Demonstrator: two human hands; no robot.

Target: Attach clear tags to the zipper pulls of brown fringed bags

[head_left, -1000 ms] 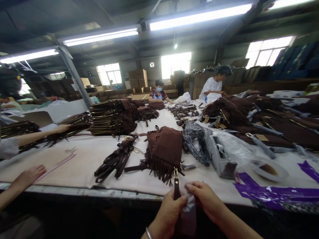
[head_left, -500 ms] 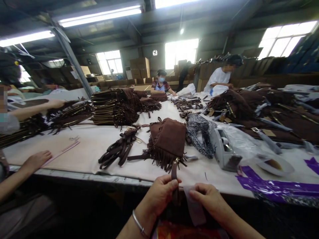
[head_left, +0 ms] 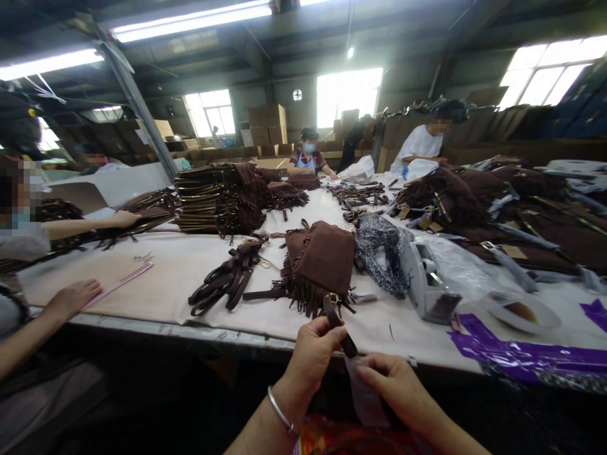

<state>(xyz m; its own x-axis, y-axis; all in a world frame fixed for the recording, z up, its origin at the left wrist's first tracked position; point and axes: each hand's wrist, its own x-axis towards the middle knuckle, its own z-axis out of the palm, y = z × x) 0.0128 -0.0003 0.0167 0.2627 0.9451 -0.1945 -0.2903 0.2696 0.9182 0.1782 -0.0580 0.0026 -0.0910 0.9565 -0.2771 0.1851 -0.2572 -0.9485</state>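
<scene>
Between thumb and fingers, my left hand (head_left: 317, 354) pinches a dark brown strap (head_left: 336, 319) just below its gold clasp. The strap runs up to a brown fringed bag (head_left: 322, 253) lying on the table. My right hand (head_left: 386, 376), also closed, grips a translucent plastic sleeve (head_left: 365, 398). The sleeve's upper end meets the strap between my two hands; how far the strap reaches into it I cannot tell. To the left of the bag lies a bundle of brown straps (head_left: 225, 278) with gold clips.
A tape dispenser (head_left: 429, 284) and speckled cloth (head_left: 384, 253) stand right of the bag. Stacked fringed bags (head_left: 218, 199) are behind left, more bags (head_left: 474, 196) at right. Purple plastic (head_left: 502, 354) hangs over the table edge. At left, a co-worker's hand (head_left: 76, 297) rests by a pink ruler (head_left: 135, 273).
My hands have drawn together, bringing the strap and the plastic sleeve into contact. The strap now slants down to the right. At left, the co-worker's far arm has moved to the right.
</scene>
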